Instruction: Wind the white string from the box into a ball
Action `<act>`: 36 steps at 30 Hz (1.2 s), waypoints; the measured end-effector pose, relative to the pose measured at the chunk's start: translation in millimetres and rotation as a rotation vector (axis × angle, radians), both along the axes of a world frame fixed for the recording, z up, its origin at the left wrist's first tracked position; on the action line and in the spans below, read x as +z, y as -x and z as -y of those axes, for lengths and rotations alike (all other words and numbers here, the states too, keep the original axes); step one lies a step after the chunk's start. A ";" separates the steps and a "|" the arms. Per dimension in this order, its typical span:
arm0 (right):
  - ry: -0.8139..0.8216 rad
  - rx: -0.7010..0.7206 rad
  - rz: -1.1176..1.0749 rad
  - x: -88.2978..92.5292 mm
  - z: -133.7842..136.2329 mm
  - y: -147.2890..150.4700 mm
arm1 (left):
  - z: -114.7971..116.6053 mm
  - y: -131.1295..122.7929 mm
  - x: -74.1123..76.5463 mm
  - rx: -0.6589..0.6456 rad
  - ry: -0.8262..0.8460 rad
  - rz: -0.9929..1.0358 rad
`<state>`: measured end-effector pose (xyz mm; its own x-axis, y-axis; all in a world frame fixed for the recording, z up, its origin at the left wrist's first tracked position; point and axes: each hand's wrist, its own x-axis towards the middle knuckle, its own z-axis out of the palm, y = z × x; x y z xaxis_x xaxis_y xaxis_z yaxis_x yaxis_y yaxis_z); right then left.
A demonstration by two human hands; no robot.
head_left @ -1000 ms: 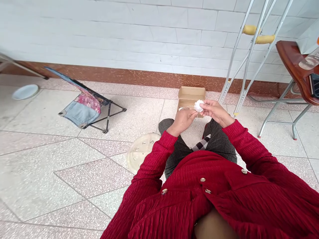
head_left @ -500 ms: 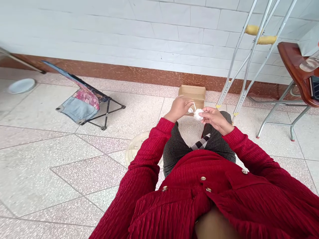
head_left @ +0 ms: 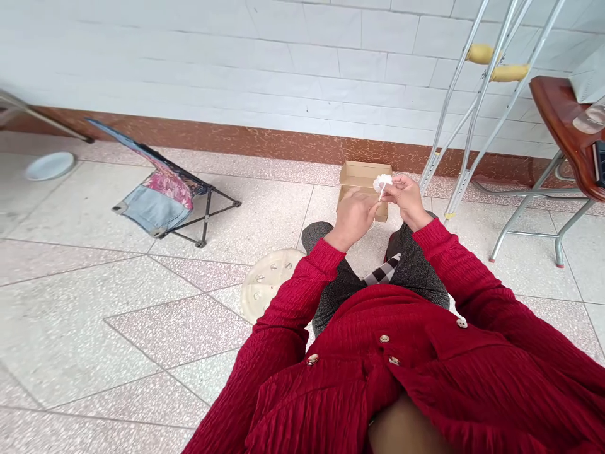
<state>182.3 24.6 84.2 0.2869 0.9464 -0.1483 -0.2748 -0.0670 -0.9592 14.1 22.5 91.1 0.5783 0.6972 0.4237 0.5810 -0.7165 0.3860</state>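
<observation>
Between the thumb and fingers of my right hand (head_left: pixel 407 200) is a small white bundle of yarn (head_left: pixel 382 181), held up in front of my knees. My left hand (head_left: pixel 354 217) is just below and to the left of it, its thumb and fingertips pinching a white yarn strand (head_left: pixel 381 192) that runs down from the bundle. A thin loose piece of the strand shows under the left fingers. Beyond both hands, an open cardboard box (head_left: pixel 366 170) rests on the floor, and my hands cover part of it.
On the left stands a low folding chair (head_left: pixel 161 195). A round cream plastic stool or lid (head_left: pixel 267 284) lies beside my left leg. Crutches (head_left: pixel 477 107) lean on the wall to the right, near a brown table (head_left: pixel 558 126) with metal legs. A pale round dish (head_left: pixel 50 166) lies far left.
The yarn bundle and my right hand have moved up and slightly away. My left hand has turned and come down and right, drawing the strand below the bundle.
</observation>
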 end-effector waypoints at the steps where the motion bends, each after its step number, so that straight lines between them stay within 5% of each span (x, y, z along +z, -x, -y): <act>1: 0.012 0.013 -0.044 3.8 0.7 -2.2 | 1.8 1.6 -6.0 0.009 0.063 0.053; 6: 0.037 0.071 -0.147 29.0 10.0 -12.8 | 8.1 7.1 -29.4 -0.015 0.415 0.287; 12: 0.055 0.282 -0.189 48.3 29.4 -6.8 | 5.3 2.4 -37.5 -0.112 0.643 0.415; 18: 0.055 0.391 -0.197 47.4 49.8 -9.2 | -12.8 -0.4 -40.3 -0.086 0.618 0.386; 23: 0.166 0.452 -0.076 20.5 58.9 -8.4 | -39.2 3.7 -13.9 -0.078 0.362 0.205; 26: 0.200 0.372 0.029 -1.9 47.1 -10.5 | -40.9 3.1 9.3 -0.078 0.134 0.007; 29: 0.143 0.139 0.076 -15.3 25.8 -14.4 | -29.9 -1.2 21.2 -0.050 0.026 -0.054; 32: 0.041 -0.067 0.032 -12.2 9.8 -14.9 | -13.9 -5.5 16.6 -0.027 0.133 0.016; 36: -0.069 -0.043 -0.113 12.2 9.7 -11.2 | 3.0 -6.1 -4.6 -0.083 0.453 0.184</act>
